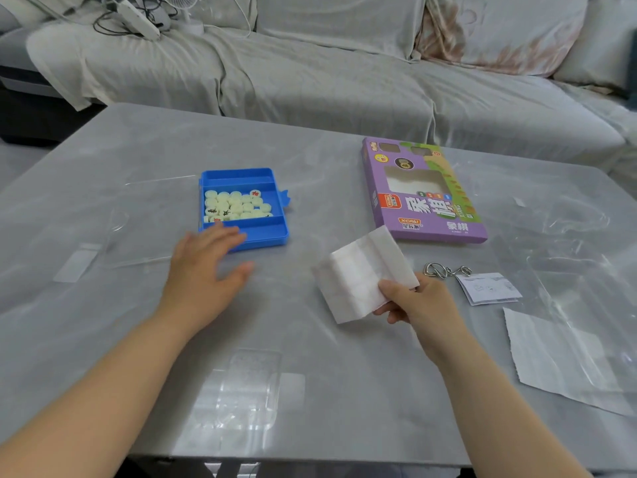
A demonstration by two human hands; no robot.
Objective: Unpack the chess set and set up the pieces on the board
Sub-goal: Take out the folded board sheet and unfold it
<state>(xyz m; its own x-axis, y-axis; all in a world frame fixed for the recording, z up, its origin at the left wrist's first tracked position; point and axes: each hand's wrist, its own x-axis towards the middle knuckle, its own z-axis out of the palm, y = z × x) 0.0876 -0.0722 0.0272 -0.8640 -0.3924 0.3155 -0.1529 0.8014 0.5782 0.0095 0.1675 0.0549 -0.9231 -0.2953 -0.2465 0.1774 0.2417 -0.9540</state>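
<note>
Fingers of the right hand [412,301] pinch one corner of the folded paper board [362,276] at centre right of the frame — still creased, not yet spread. Left hand [203,267] hovers with fingers apart, just touching the near edge of the blue tray [279,232] at centre. Unpacking appears done: tray is out of the purple box [458,229]. Remaining — unfold the board, place all pieces [234,205], which still lie heaped in the tray.

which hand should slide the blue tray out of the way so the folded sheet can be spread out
Left. The left hand is empty, fingers spread, right at the near edge of the blue tray of pieces. The right hand is busy pinching the folded sheet and is farther from the tray.
</note>
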